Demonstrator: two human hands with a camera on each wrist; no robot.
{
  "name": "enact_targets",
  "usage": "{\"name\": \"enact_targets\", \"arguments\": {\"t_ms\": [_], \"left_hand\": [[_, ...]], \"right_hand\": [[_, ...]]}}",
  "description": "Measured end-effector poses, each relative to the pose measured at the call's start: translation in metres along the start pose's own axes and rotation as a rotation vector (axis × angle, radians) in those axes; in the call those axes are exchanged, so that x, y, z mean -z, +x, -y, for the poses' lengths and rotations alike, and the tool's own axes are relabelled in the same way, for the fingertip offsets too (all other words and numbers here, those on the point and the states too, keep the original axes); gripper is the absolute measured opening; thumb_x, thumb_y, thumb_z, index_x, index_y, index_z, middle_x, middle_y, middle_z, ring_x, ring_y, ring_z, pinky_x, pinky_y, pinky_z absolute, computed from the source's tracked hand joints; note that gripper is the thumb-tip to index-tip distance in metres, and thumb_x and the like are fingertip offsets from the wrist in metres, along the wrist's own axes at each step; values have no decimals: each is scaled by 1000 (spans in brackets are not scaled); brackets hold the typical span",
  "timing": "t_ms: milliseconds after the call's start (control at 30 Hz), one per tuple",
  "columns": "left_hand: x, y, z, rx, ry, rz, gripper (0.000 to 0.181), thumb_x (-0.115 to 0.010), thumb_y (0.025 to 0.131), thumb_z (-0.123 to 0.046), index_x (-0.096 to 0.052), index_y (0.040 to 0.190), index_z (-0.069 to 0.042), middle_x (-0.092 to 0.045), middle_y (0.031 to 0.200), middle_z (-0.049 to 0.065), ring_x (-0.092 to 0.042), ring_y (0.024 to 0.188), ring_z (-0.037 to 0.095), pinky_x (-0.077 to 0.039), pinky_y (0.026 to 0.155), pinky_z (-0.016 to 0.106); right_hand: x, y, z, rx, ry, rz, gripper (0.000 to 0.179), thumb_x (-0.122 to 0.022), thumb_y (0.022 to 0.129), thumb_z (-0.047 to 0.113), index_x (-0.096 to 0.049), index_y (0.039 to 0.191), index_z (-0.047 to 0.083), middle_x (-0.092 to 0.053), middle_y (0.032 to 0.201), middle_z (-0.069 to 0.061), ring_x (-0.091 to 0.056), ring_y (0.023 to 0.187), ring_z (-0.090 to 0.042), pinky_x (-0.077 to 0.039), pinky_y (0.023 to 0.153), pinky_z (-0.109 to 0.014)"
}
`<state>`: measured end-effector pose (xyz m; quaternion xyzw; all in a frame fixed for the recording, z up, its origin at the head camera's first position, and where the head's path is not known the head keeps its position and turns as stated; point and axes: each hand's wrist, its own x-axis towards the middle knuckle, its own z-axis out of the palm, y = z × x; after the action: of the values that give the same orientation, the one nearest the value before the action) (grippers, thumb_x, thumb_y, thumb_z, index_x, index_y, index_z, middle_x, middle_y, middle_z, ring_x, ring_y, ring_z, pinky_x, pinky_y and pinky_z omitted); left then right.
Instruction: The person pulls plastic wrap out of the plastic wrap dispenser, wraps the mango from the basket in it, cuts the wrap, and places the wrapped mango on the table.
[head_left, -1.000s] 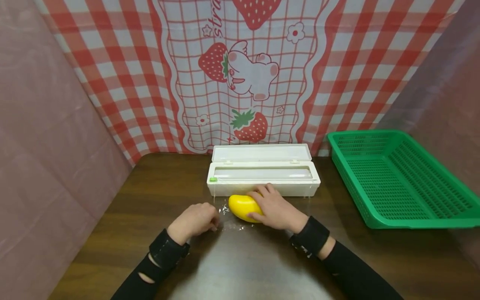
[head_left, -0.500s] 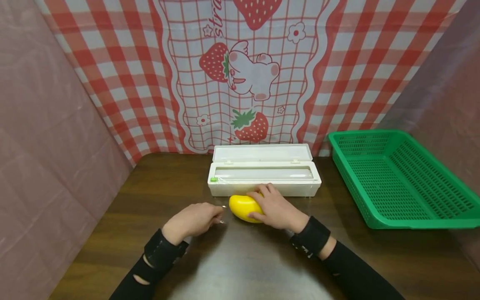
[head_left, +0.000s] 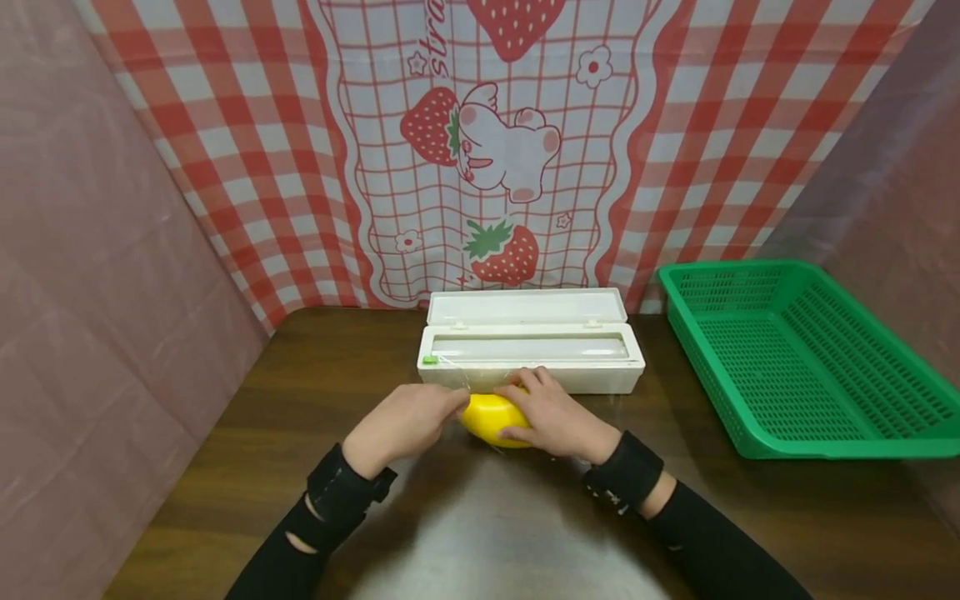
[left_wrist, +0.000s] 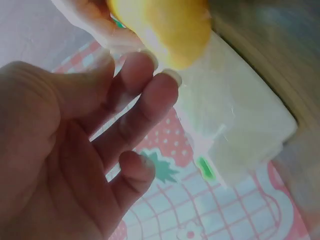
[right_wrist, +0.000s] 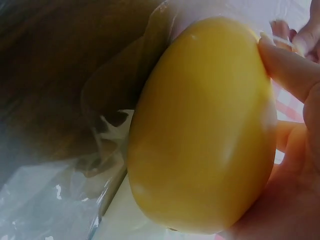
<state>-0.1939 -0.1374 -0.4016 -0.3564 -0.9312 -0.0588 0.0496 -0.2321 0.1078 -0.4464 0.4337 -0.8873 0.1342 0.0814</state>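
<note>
A smooth yellow mango (head_left: pixel 491 421) lies on the brown table, just in front of a white cling film box (head_left: pixel 600 380). My right hand (head_left: pixel 558 417) grips the mango from its right side, as the right wrist view also shows. At the mango's left end, my left hand (head_left: pixel 408 419) pinches clear cling film between thumb and forefinger. Creased film (right_wrist: pixel 45 200) spreads beside and under the mango in the right wrist view. From near the green cutter slider (head_left: pixel 430 360), a film edge slants toward my left fingers. How far the film covers the mango is hard to tell.
The box's white lid (head_left: pixel 525 306) stands raised at the back. To the right is a green plastic basket (head_left: pixel 708 400) with slotted walls. Behind the table (head_left: pixel 315 358) hangs a red checked strawberry cloth (head_left: pixel 285 167); pink cloth lines both sides.
My left hand has lifted the film's edge and moved right and away from me, up to the mango's left end. My right hand still grips the mango in the same place.
</note>
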Motion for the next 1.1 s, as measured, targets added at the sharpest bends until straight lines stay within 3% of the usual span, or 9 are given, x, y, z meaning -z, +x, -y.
{"name": "enact_targets", "arguments": {"t_ms": [200,433,733,900,1100], "left_hand": [[-1,20,-7,-44,79,-51,20,-54,91,-21,-58,110,-20,-57,85,-9,-46,69,9,-43,65,25],[-12,32,-10,-74,160,-107,10,-54,92,-23,-55,101,-19,-58,84,-8,-47,71,9,-41,63,25],[-25,41,-13,-8,270,-46,20,-57,90,-25,-54,108,-19,-60,99,-6,-43,78,14,-41,57,25],[-29,46,-14,4,217,18,24,-57,89,-23,-53,112,-16,-57,104,-3,-45,87,14,-44,71,26],[-28,49,-15,53,185,44,29,-56,90,-21,-48,116,-13,-57,111,2,-52,95,16,-46,80,29]], "right_hand": [[0,-1,-2,16,55,0,63,-62,79,53,-53,127,13,-45,116,-5,-35,98,-21,-32,81,-34],[-5,-6,-2,39,94,-10,61,-64,78,51,-54,126,14,-44,116,-4,-35,100,-20,-32,83,-34],[-6,-10,-2,57,73,-28,60,-64,77,53,-54,122,15,-43,114,-1,-35,104,-20,-32,87,-35],[-5,-11,-3,74,59,-56,61,-65,76,53,-54,121,12,-45,112,-4,-37,103,-22,-33,87,-37],[-2,-9,-5,46,113,-104,62,-68,73,52,-50,115,11,-43,110,-2,-36,102,-19,-34,86,-32]]}}
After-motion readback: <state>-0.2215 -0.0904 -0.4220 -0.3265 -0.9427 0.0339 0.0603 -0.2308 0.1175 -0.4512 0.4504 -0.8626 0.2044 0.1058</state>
